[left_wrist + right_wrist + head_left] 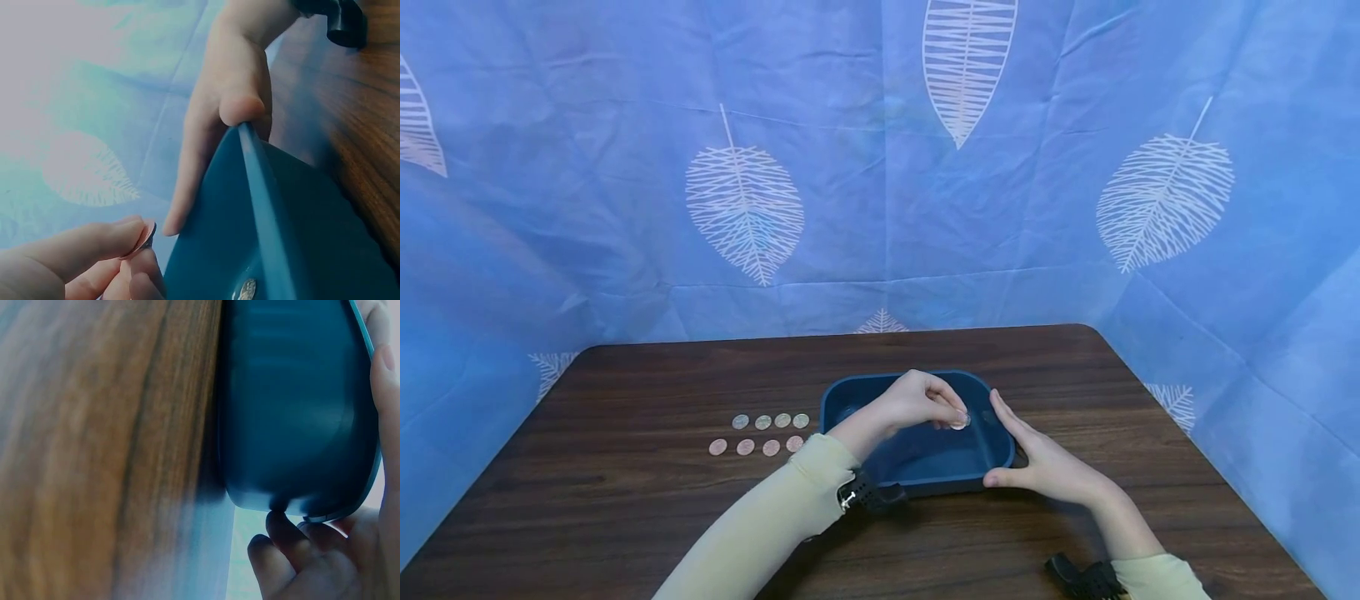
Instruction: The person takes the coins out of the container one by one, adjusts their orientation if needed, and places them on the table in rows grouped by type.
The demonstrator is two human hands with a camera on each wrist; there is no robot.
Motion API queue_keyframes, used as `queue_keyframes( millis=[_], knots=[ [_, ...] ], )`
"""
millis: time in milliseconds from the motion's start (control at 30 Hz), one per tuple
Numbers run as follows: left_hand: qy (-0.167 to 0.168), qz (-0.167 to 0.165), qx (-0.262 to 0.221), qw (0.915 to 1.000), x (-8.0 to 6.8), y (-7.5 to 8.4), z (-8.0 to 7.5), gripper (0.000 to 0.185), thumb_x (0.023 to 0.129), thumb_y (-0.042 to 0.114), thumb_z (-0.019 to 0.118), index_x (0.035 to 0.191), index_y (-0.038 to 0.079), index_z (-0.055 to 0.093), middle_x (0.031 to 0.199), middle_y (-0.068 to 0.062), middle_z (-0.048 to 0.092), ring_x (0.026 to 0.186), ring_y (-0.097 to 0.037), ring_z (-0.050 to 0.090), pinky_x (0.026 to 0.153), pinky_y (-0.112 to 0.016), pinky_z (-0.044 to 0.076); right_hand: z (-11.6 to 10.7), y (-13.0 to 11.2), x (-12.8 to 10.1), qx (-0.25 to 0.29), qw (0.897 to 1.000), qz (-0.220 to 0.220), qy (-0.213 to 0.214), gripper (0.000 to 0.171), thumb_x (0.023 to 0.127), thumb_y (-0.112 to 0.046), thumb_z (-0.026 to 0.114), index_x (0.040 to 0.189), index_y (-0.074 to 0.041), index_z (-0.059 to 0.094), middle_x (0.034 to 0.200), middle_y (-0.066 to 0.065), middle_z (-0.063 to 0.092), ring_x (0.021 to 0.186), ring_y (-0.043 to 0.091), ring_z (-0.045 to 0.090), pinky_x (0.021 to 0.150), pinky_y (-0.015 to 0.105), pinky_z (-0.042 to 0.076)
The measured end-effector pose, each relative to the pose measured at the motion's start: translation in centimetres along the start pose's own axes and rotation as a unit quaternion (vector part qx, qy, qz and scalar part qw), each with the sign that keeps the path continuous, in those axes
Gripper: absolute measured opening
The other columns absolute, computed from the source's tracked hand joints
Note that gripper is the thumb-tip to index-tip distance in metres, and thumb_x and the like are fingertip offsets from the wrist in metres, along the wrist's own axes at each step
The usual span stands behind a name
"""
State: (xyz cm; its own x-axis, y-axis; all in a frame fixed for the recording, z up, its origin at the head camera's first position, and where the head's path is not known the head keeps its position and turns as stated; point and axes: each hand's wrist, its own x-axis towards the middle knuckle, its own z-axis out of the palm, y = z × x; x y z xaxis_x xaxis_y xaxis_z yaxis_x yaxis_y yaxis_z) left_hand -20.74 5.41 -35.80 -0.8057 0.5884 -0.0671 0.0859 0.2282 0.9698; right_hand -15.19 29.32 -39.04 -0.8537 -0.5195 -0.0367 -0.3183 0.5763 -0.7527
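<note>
A: What fills the upper half of the head view?
B: A blue fabric backdrop point(865, 208), creased, printed with pale leaf motifs; one large leaf point(743, 204) sits left of centre, another point(1163, 198) at the right, a third point(964, 62) at the top edge.

A: And the lower half?
B: A dark wood-grain worktop point(647, 508) with rounded far corners. The cloth drapes down past it on the left and right edges. Lighting is even and soft.
</note>
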Motion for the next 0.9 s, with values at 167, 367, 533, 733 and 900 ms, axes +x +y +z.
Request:
queue_keyframes(
  millis=[167, 367, 533, 733, 900],
  knots=[
    [0.015, 0.007, -0.022, 0.9996, -1.4, -0.4, -1.2, 0.013, 0.086, 0.013, 0.072, 0.091, 0.000, 0.071, 0.079, -0.008, 0.069, 0.086, -0.041, 0.062, 0.077, -0.047, 0.052, 0.1, 0.1, 0.0, -0.002, 1.000, -0.001, 0.003, 0.102, 0.087, -0.030, 0.072, 0.154, -0.022, -0.005, 0.159, 0.013, -0.005, 0.141, 0.045, 0.005, 0.100, 0.067, 0.024],
    [0.037, 0.015, -0.035, 0.9986, -3.0, -0.7, -2.9, 0.014, 0.089, 0.013, 0.069, 0.093, 0.000, 0.071, 0.080, -0.007, 0.069, 0.083, -0.035, 0.062, 0.079, -0.050, 0.051, 0.1, 0.1, 0.0, 0.000, 1.000, -0.001, 0.006, 0.103, 0.086, -0.030, 0.072, 0.154, -0.021, -0.005, 0.159, 0.013, -0.005, 0.141, 0.044, 0.004, 0.101, 0.066, 0.024],
    [0.049, 0.022, -0.033, 0.9980, -4.8, -0.9, -4.4, 0.015, 0.090, 0.013, 0.068, 0.095, 0.000, 0.070, 0.080, -0.006, 0.069, 0.090, -0.045, 0.059, 0.082, -0.056, 0.047, 0.1, 0.0, -0.1, 0.004, 1.000, -0.005, 0.002, 0.103, 0.087, -0.028, 0.072, 0.154, -0.020, -0.006, 0.158, 0.012, -0.007, 0.141, 0.045, 0.003, 0.101, 0.066, 0.025],
    [0.083, 0.010, -0.024, 0.9962, -6.6, -2.0, -6.4, 0.018, 0.089, 0.015, 0.069, 0.098, -0.001, 0.069, 0.082, -0.006, 0.069, 0.089, -0.045, 0.057, 0.082, -0.056, 0.046, 0.0, 0.0, -0.1, 0.003, 1.000, -0.004, 0.000, 0.103, 0.087, -0.028, 0.071, 0.154, -0.021, -0.006, 0.159, 0.012, -0.007, 0.140, 0.045, 0.004, 0.100, 0.066, 0.026],
    [0.103, 0.004, -0.028, 0.9943, -7.8, -2.8, -7.3, 0.022, 0.089, 0.014, 0.068, 0.102, -0.004, 0.067, 0.084, -0.007, 0.069, 0.090, -0.045, 0.057, 0.083, -0.055, 0.047, 0.0, 0.1, -0.1, -0.005, 1.000, -0.005, 0.001, 0.103, 0.087, -0.029, 0.072, 0.154, -0.021, -0.006, 0.158, 0.013, -0.006, 0.140, 0.046, 0.005, 0.100, 0.066, 0.027]
  ],
)
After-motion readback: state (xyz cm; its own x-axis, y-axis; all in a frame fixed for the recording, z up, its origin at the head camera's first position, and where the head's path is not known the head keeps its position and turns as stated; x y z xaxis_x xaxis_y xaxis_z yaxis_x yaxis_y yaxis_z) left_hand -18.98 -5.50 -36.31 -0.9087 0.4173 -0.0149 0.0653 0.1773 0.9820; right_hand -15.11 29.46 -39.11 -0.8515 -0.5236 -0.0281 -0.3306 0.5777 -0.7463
